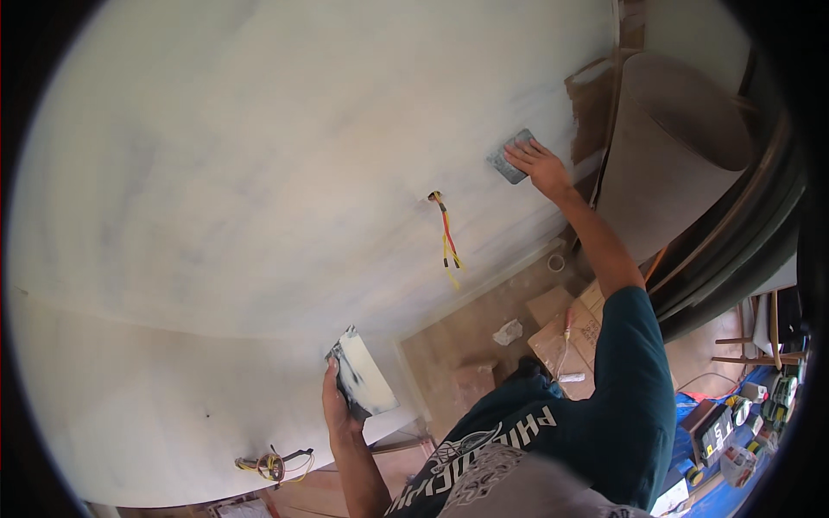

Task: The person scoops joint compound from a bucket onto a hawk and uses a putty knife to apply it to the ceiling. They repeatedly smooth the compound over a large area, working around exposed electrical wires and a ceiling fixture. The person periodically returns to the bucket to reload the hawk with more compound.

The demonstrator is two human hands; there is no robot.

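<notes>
My right hand [542,166] is stretched out to the pale, patchy wall [285,129]. Its fingers press a flat grey rectangular scraper [511,157] against the surface. Lower down, my left hand [341,399] grips a rectangular putty board [367,375] by its side, tilted, with white filler and dark smears on its face. Between the two hands, yellow and red electrical wires [446,229] hang from a hole in the wall. The thumb of my left hand shows along the board's edge, while its other fingers are mostly hidden.
A second coil of wires [272,466] sticks out at lower left. On the right stands a large rolled sheet [665,147], near a brown unpainted patch [594,112]. Cardboard boxes [570,337] and a crumpled plastic bag [508,331] lie on the floor. Tools rest on a blue sheet [721,475].
</notes>
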